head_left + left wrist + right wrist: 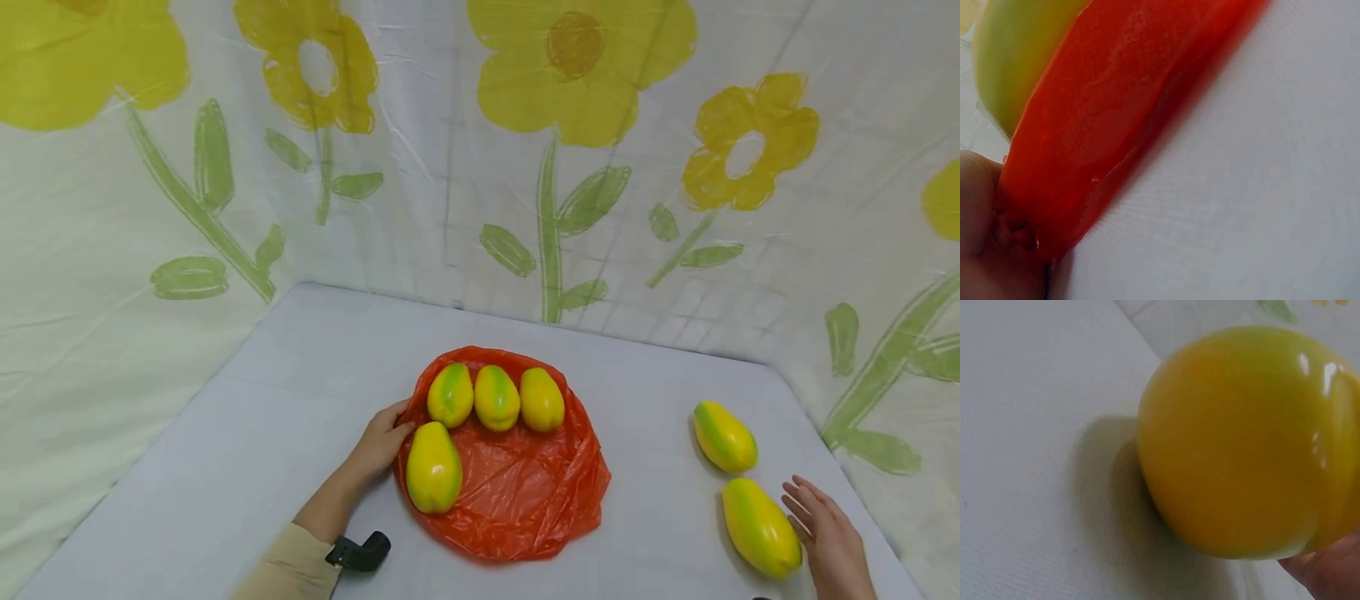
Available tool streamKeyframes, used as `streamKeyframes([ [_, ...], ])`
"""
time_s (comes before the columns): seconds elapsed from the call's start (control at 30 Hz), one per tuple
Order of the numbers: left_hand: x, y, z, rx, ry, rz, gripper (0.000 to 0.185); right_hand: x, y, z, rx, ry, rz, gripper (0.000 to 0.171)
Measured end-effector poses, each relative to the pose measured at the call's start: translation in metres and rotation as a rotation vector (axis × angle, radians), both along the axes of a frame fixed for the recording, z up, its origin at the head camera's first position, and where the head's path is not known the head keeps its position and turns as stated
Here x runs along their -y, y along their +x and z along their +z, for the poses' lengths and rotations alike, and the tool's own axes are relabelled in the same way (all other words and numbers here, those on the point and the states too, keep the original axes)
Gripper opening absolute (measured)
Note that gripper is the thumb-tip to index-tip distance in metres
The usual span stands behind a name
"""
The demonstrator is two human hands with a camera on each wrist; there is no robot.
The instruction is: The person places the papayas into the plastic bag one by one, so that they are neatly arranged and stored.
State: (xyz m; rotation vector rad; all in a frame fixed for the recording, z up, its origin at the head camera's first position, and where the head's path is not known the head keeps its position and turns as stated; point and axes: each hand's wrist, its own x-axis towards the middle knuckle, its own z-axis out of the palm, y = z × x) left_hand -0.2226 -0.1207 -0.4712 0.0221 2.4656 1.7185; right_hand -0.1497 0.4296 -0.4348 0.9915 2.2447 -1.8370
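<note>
My left hand [381, 442] grips the left rim of a red plastic bag [517, 492]; in the left wrist view the thumb [975, 200] lies against the gathered red plastic [1104, 119]. Inside the bag, three yellow-green papayas [497, 398] form a row along the far side. One more papaya [434, 468] sits at its left, close to my left hand. Over on the right, my right hand [828, 533] is beside the nearer papaya [761, 527], its fingers extended. That papaya [1241, 450] fills much of the right wrist view and hides most of the hand.
Another papaya [725, 437] lies just beyond the nearer one on the right side of the white table [300, 375]. A pale curtain [420, 208] printed with yellow flowers hangs behind the table. A black strap with a curved black piece [362, 552] is on the left wrist.
</note>
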Motion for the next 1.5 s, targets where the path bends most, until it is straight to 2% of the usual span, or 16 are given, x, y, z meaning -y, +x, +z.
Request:
streamKeyframes([
  [0.17, 0.001, 0.0, 0.001, -0.012, 0.0, 0.0, 0.045, -0.007, -0.002, -0.012, 0.009, -0.087, 0.097, 0.086],
  [0.4, 0.001, 0.001, -0.001, -0.008, -0.001, 0.001, 0.045, 0.002, 0.004, -0.012, -0.039, -0.086, 0.199, 0.077],
  [0.53, 0.001, 0.0, 0.0, -0.009, -0.001, -0.001, 0.045, 0.007, 0.002, -0.011, -0.017, -0.048, 0.223, 0.078],
  [0.7, 0.0, 0.0, 0.001, -0.005, -0.016, 0.004, 0.045, 0.012, 0.0, -0.011, 0.059, -0.027, 0.233, 0.081],
  [0.8, 0.0, 0.0, 0.001, -0.003, -0.013, 0.003, 0.045, 0.013, 0.0, -0.011, 0.067, -0.029, 0.232, 0.081],
  [0.97, 0.0, 0.0, 0.0, -0.005, -0.003, -0.001, 0.045, 0.013, 0.002, -0.013, 0.046, -0.034, 0.229, 0.075],
  [1.4, 0.001, 0.0, 0.0, 0.001, 0.0, 0.0, 0.045, 0.013, 0.007, -0.019, -0.079, 0.052, 0.219, 0.061],
  [1.5, 0.001, 0.0, 0.0, 0.004, 0.003, -0.001, 0.045, 0.014, 0.006, -0.019, -0.079, 0.043, 0.202, 0.059],
])
